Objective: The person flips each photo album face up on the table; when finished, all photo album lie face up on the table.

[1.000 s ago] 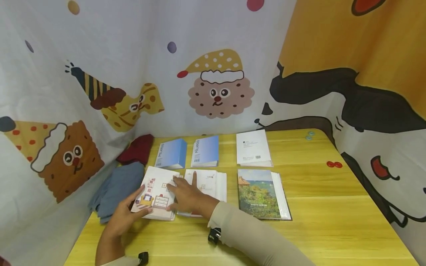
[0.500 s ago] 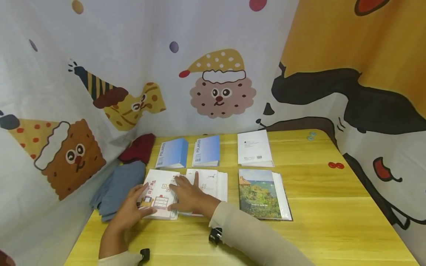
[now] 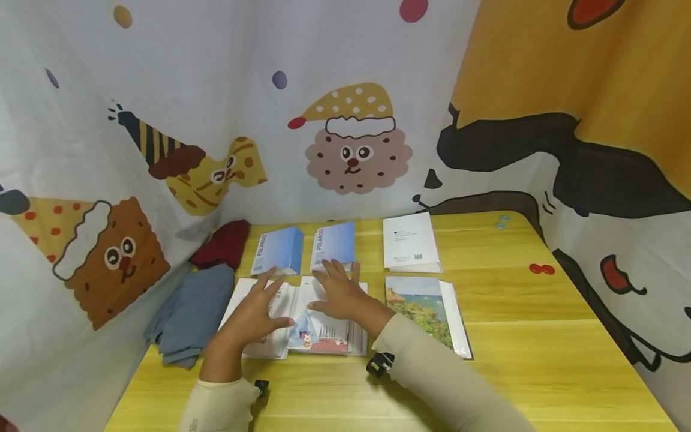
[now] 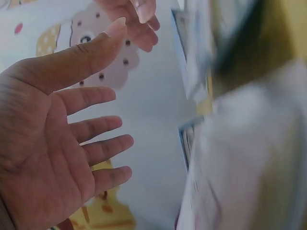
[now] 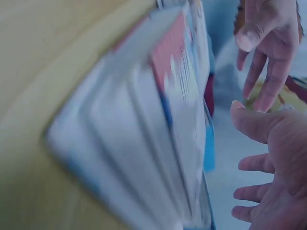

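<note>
Both hands hover over two white albums on the table (image 3: pixel 540 360), nearer its left edge than its right.
To square the albums, it would seem best to press lightly with flat fingers and nudge by the sides, keeping clear of the blue albums (image 3: pixel 275 246) toward the far edge. The left hand (image 3: pixel 254 324) is above the left album (image 3: pixel 272 349), the right hand (image 3: pixel 341 293) above the right album (image 3: pixel 329 337); fingertips point toward the far edge, fingers spread, thumbs out, pinching nothing, apart from the covers.
</note>
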`<state>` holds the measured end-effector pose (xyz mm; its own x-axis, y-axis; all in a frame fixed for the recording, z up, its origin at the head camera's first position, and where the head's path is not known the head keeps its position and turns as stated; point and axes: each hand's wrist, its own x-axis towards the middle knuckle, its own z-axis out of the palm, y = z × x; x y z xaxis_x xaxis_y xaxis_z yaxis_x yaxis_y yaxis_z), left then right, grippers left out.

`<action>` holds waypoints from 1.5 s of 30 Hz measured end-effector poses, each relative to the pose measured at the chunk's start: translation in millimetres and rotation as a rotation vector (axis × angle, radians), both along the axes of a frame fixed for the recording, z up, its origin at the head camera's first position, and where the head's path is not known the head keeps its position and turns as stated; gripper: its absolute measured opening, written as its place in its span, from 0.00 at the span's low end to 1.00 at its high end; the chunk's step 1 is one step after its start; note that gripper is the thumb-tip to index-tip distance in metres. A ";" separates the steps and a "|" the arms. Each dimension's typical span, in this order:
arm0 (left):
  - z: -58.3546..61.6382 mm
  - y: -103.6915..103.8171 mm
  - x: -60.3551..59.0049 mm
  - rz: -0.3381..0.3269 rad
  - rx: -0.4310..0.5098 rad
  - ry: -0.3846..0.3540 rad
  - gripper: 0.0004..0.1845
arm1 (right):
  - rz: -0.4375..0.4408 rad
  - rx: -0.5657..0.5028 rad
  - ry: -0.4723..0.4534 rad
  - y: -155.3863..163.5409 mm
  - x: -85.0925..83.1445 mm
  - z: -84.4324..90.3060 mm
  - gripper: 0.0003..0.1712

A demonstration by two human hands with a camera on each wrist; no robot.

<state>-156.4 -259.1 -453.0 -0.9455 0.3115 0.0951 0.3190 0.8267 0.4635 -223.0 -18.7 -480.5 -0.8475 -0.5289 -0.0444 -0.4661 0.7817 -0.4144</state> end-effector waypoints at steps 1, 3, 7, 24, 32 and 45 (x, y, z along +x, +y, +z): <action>1.2 6.4 -3.5 -0.011 -0.001 -0.007 0.55 | -0.011 -0.018 -0.006 7.8 -2.0 0.8 0.48; 3.6 19.1 -10.4 -0.036 0.006 -0.026 0.55 | -0.035 -0.039 -0.002 24.3 -6.3 0.1 0.48; 7.3 46.5 -23.3 -0.093 0.029 -0.067 0.56 | -0.078 -0.066 -0.011 59.8 -13.7 2.1 0.49; 8.7 180.4 -77.3 -0.206 0.011 -0.212 0.49 | -0.277 -0.174 -0.049 212.4 -52.8 -4.1 0.50; 6.0 217.0 -110.1 -0.243 0.035 -0.313 0.50 | -0.261 -0.233 -0.088 251.0 -75.5 -15.6 0.51; -22.2 248.3 -133.5 -0.189 0.054 -0.419 0.50 | -0.272 -0.329 -0.207 261.5 -94.4 -28.0 0.50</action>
